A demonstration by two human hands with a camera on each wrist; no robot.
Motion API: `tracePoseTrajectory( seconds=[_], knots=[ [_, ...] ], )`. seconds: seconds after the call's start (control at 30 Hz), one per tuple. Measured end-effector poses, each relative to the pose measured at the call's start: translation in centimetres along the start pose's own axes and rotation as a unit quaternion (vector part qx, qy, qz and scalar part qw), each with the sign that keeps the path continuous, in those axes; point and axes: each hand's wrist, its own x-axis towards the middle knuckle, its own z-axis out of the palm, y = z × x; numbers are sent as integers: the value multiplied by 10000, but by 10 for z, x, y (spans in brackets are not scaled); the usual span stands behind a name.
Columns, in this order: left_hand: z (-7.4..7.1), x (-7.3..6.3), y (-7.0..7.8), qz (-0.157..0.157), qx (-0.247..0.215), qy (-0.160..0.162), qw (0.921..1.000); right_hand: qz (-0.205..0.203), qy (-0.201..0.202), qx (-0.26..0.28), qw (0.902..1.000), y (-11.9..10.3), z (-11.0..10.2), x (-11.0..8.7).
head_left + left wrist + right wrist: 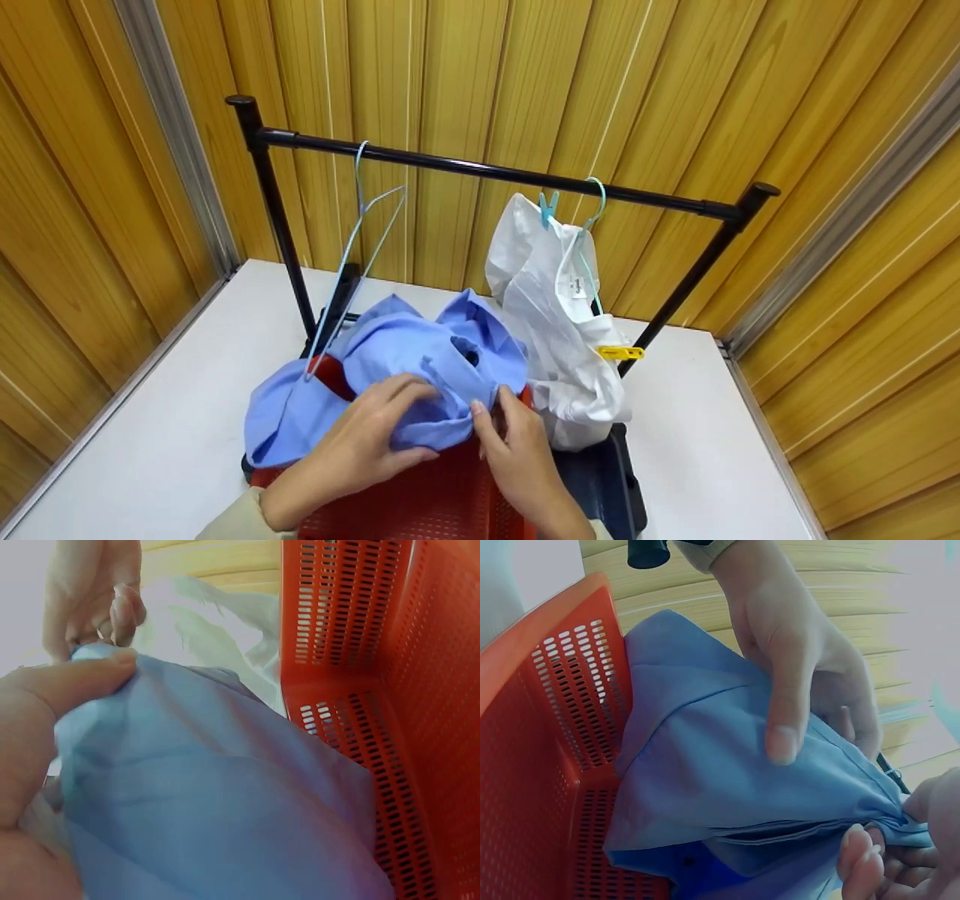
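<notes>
A light blue shirt lies bunched over a red basket, with part of it draped off to the left. My left hand holds the shirt from the left, thumb on one face of the cloth and fingers on the other, as the right wrist view shows. On the right, my right hand pinches a gathered edge between thumb and fingers. A thin wire hanger hangs from the rack bar above; its lower end meets the blue cloth at the left. Folds hide some of the fingertips.
A white garment hangs at the right on a green hanger, with a turquoise clothespin and a yellow clip on it. Below is a dark tray. Wood-patterned walls enclose the white table.
</notes>
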Motion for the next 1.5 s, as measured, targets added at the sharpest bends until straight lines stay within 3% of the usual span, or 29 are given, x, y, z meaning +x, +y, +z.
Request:
tracePoseTrajectory(
  seconds=[0.2, 0.33, 0.43, 0.57, 0.7, 0.8, 1.0, 1.13, 1.33, 1.43, 1.5],
  knots=[
    [-1, 0, -5, -1076, 447, 106, 9931, -636, 500, -647, 9946, 0, -1, 0],
    [1, 2, -16, -1367, 519, 10, 9892, -923, 375, -154, 9949, -2, -2, -2],
    [3, 5, -24, -1412, 445, 77, 9890, -1103, -188, 666, 9915, -4, -4, -4],
    [5, 14, -31, -1180, 311, 295, 9921, -1298, -929, 1415, 9770, -7, -8, -4],
    [4, 21, -34, -800, 247, 375, 9958, -1319, -1101, 1839, 9678, -9, -10, -4],
    [4, 23, -34, -604, 186, 437, 9970, -1062, -956, 2111, 9670, -11, -10, -2],
    [3, 24, -33, -705, -325, 495, 9958, -225, 2, 1515, 9882, -12, -9, 1],
    [1, 26, -32, -899, -644, 701, 9914, -138, 310, 1126, 9931, -4, -6, 2],
    [-6, 40, -27, -1064, -1077, 1228, 9808, -513, 98, 766, 9957, 15, -2, 6],
    [-10, 48, -20, -1173, -1352, 1381, 9741, -310, -240, 781, 9962, 23, 1, 8],
    [-13, 55, -16, -1232, -1590, 1414, 9693, -109, -550, 1250, 9906, 27, 3, 12]
  ],
)
